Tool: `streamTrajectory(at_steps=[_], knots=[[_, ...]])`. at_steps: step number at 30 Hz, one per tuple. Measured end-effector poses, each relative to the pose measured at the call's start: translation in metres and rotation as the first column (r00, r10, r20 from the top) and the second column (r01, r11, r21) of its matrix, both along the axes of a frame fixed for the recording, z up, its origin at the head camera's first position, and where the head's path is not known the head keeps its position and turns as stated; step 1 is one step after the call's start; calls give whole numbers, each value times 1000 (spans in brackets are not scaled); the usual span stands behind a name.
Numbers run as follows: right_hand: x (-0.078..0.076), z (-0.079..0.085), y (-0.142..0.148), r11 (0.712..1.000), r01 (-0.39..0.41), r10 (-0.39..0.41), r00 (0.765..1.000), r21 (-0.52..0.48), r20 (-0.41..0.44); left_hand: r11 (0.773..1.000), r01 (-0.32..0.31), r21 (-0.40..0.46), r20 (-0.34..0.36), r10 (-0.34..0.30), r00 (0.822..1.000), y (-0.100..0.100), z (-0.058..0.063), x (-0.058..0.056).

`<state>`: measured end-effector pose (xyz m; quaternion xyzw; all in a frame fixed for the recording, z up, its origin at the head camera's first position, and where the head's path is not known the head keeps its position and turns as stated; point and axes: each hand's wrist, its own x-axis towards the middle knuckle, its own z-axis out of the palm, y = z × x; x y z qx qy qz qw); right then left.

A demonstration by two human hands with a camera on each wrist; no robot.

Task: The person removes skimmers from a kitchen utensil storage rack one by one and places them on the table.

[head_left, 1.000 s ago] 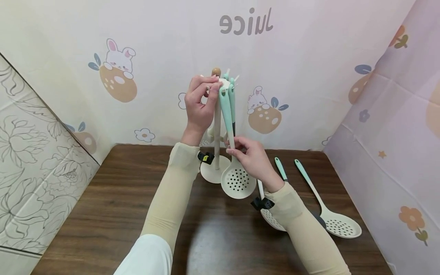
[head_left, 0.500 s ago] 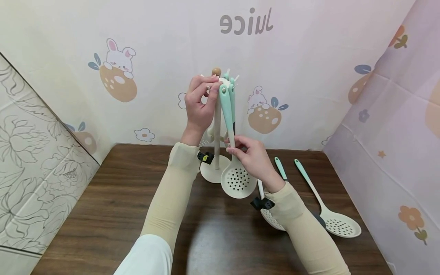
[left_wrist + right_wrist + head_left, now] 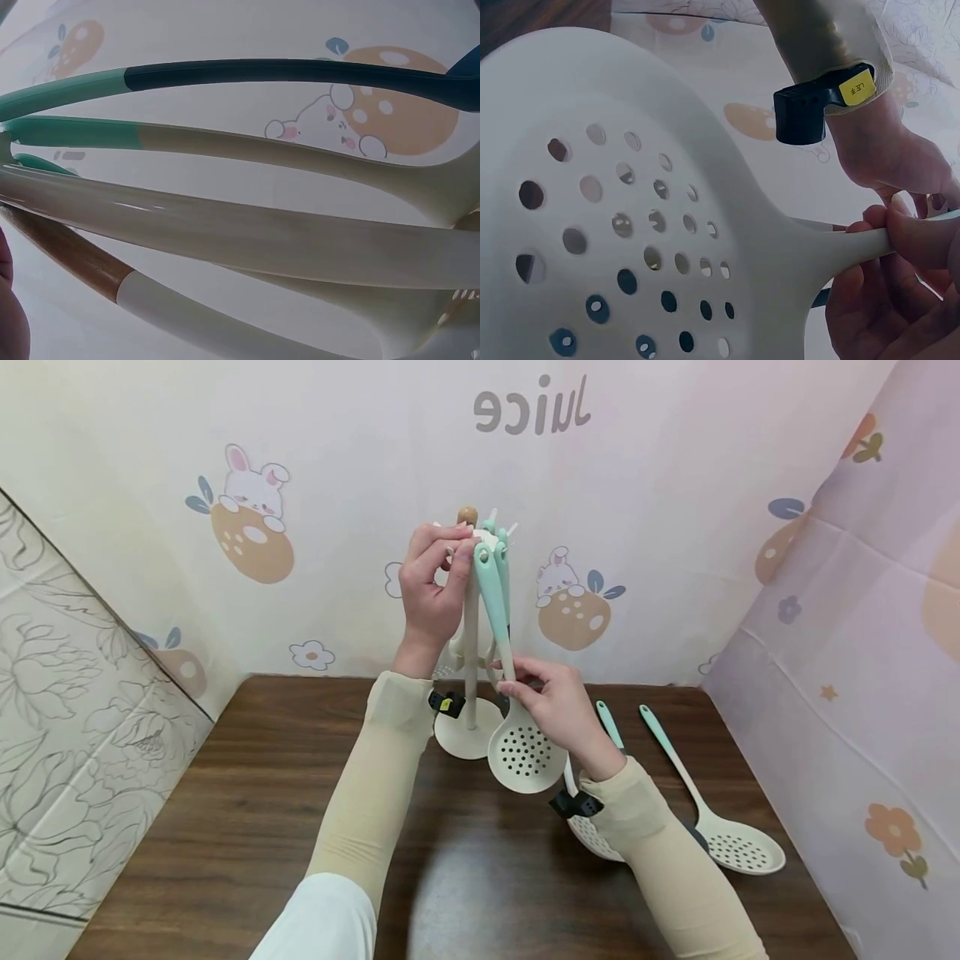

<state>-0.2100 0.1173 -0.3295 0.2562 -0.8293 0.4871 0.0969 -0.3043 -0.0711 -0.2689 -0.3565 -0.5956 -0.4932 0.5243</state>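
Observation:
A beige utensil rack (image 3: pixel 457 739) stands at the table's back, its pole topped by a wooden knob (image 3: pixel 467 516). My left hand (image 3: pixel 432 585) pinches the rack's hooked top, fingertips beside the knob. A skimmer (image 3: pixel 527 758) with a mint handle end hangs in front; a hook tip shows in its handle hole. Around its thin neck, the thumb and fingers of my right hand (image 3: pixel 558 702) pinch it. The right wrist view shows the perforated bowl close up and that grip (image 3: pixel 922 240). Other utensils hang behind, including a dark-stemmed one (image 3: pixel 285 71) and a wooden-handled one (image 3: pixel 82 255).
A slotted spoon (image 3: pixel 742 845) lies on the wooden table (image 3: pixel 300 827) at the right. Beside it are another mint-handled utensil (image 3: pixel 610 723) and a perforated one (image 3: pixel 592 839), both partly hidden by my right forearm. Patterned cloth (image 3: pixel 337 460) hangs behind.
The skimmer's handle end has risen slightly, and a hook tip now shows in its hole. Its bowl has swung a little to the right. My left hand keeps its place on the rack.

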Motion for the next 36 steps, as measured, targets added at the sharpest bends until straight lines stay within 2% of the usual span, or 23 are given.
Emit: streamTrajectory(at_steps=[13,19,26,36], knots=[[0,1,0,1000,-11,12,1000,-15,12,1000,-13,-4,2,13,1000,-1,0,0],[-1,2,0,999,-20,21,1000,-37,7,1000,0,6,-4,0,1000,-2,1,0],[2,10,5,999,3,-2,1000,-50,15,1000,3,9,-27,-3,1000,6,20,32],[7,13,20,999,-4,3,999,43,33,1000,10,24,-28,-9,1000,7,20,32]])
